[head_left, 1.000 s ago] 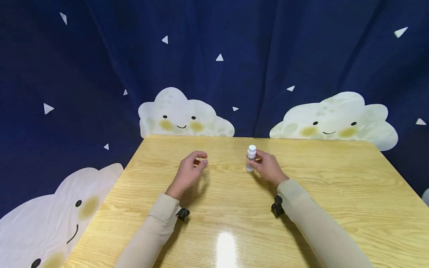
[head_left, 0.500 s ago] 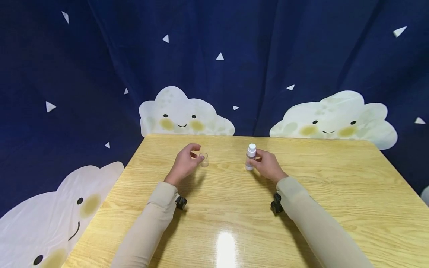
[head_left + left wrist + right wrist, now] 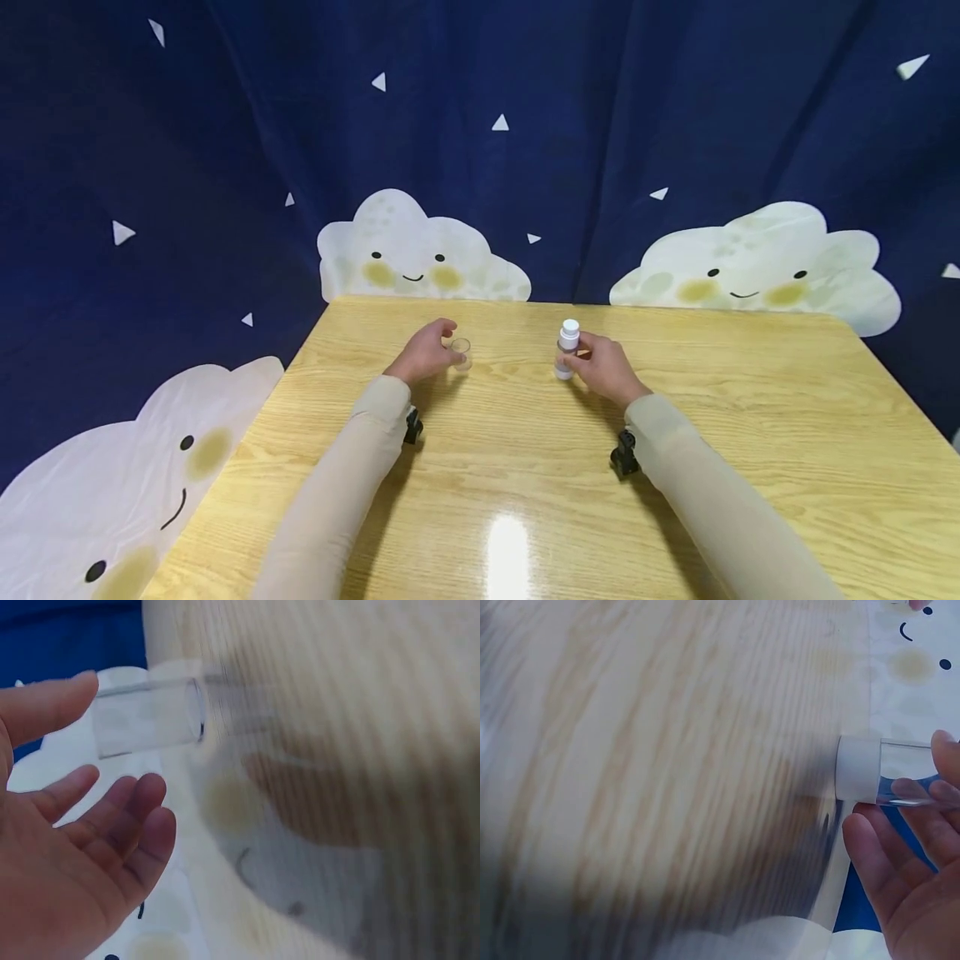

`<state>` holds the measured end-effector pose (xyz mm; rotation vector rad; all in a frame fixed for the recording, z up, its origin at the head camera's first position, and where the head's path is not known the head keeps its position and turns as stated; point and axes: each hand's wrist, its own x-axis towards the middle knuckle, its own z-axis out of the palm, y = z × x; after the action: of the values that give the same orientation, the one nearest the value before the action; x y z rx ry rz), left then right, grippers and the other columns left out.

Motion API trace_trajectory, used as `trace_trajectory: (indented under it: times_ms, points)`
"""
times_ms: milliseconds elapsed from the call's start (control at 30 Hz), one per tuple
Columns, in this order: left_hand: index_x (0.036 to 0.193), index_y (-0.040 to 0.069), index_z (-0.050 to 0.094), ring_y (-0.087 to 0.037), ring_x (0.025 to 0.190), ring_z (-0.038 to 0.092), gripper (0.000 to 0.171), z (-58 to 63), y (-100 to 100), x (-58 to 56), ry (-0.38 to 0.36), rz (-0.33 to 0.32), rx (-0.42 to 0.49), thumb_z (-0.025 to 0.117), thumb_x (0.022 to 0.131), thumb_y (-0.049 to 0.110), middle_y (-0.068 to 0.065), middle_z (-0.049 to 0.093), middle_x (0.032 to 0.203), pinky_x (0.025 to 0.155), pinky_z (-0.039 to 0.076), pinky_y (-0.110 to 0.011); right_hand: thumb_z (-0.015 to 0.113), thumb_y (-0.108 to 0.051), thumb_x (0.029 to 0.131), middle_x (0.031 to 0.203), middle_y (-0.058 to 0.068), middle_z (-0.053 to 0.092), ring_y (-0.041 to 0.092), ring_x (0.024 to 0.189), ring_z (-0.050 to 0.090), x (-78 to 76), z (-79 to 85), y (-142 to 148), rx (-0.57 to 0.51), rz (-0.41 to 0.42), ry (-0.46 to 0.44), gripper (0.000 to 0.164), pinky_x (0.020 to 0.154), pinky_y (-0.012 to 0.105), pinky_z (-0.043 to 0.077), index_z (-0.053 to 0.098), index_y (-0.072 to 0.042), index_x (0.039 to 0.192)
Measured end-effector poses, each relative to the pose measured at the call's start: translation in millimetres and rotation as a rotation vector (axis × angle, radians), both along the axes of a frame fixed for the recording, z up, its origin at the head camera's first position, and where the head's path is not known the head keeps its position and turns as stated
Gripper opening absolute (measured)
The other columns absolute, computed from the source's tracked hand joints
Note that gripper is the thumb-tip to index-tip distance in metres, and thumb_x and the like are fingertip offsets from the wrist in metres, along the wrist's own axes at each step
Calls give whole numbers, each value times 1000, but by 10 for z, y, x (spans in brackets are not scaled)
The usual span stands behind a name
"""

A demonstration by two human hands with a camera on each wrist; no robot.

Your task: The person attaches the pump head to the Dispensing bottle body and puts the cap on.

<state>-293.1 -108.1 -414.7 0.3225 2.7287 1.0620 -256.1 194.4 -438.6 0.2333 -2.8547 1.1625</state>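
Observation:
A small clear cylinder (image 3: 461, 353), like a cup, stands upright on the wooden table. My left hand (image 3: 431, 352) is just left of it; in the left wrist view the fingers (image 3: 154, 832) are spread and apart from the cylinder, with the thumb close to its upper end. Whether the thumb touches it I cannot tell. To the right, my right hand (image 3: 603, 367) grips a small bottle (image 3: 567, 340) with a white top, a see-through middle and a white base. In the right wrist view fingers and thumb lie round the bottle's clear body, and its base (image 3: 857, 769) is down at the table.
The wooden table (image 3: 525, 442) reaches back to a dark blue curtain (image 3: 450, 100) printed with white clouds and triangles. A bright light reflection lies near the table's front. Each sleeve carries a black wrist camera (image 3: 624, 454).
My left hand has released the clear cylinder and drawn back to the left, its fingers opening. The right hand keeps its hold on the bottle at the same place. The head view has shifted slightly.

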Motion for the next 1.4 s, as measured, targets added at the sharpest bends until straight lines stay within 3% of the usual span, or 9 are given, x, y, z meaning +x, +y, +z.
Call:
trace_trajectory:
  times_ms: [167, 400, 567, 667, 1100, 1400]
  points:
    - [136, 8, 38, -30, 120, 47, 66, -45, 48, -106, -62, -1, -22, 69, 79, 22, -13, 46, 134, 100, 40, -43, 63, -29, 86, 114, 11, 63, 25, 97, 63, 4, -8, -4, 1, 0, -13, 39, 78, 36, 54, 57, -11, 119]
    - [133, 7, 42, -27, 117, 50, 65, -120, 101, -135, -92, -9, -9, 72, 77, 18, -11, 54, 125, 100, 40, -41, 63, -28, 86, 113, 11, 64, 26, 97, 64, 3, 7, -2, 7, -1, -13, 37, 78, 37, 54, 57, -11, 118]
    - [120, 8, 56, -25, 111, 55, 43, -142, 112, -119, 7, -70, -146, 69, 80, 20, -10, 60, 117, 96, 44, -39, 63, -26, 86, 112, 12, 64, 27, 95, 65, 0, 1, -18, -1, 8, 2, 35, 79, 37, 54, 58, -10, 117]
    - [115, 10, 60, -24, 108, 57, 37, -152, 112, -109, 53, -83, -176, 69, 81, 21, -9, 62, 114, 94, 45, -38, 63, -27, 86, 111, 11, 64, 26, 95, 65, -6, -10, -13, 2, -2, 0, 35, 79, 37, 54, 58, -10, 116]
    - [118, 11, 59, -24, 104, 57, 38, -184, 133, -102, 36, -19, -93, 67, 82, 21, -9, 62, 112, 90, 46, -38, 63, -28, 86, 115, 12, 62, 26, 96, 63, -17, 29, 22, 3, -3, -29, 39, 74, 34, 54, 55, -10, 120]
    - [133, 14, 44, -23, 104, 60, 50, -212, 136, -67, -4, 64, -79, 61, 86, 24, -8, 61, 118, 91, 47, -40, 63, -27, 86, 114, 13, 63, 27, 96, 64, 0, 25, 12, -7, 1, -35, 39, 72, 32, 54, 56, -10, 120]
